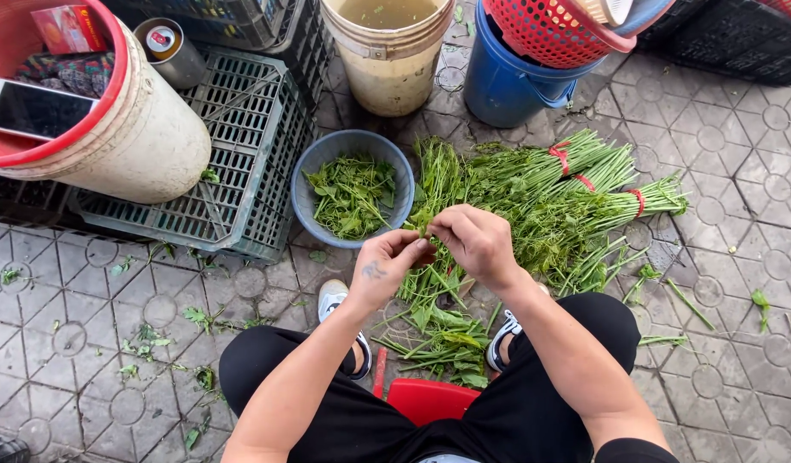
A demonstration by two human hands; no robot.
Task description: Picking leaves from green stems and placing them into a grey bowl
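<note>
My left hand [385, 267] and my right hand [477, 243] meet over the ground, both pinching a green leafy stem [423, 225] between the fingertips. Just beyond them stands a blue-grey bowl [314, 163] holding picked green leaves [353, 193]. To the right lie bundles of green stalks [575, 201] tied with red bands [560, 156]. Loose discarded stems [447, 339] pile up between my feet, in front of a red stool [430, 399].
A white bucket with a red rim [155, 137] holding a phone [35, 109] rests on a grey plastic crate [241, 154]. A cream bucket of water [387, 60], a blue bucket [507, 81] and a red basket [550, 34] stand behind. Leaf scraps litter the paved ground.
</note>
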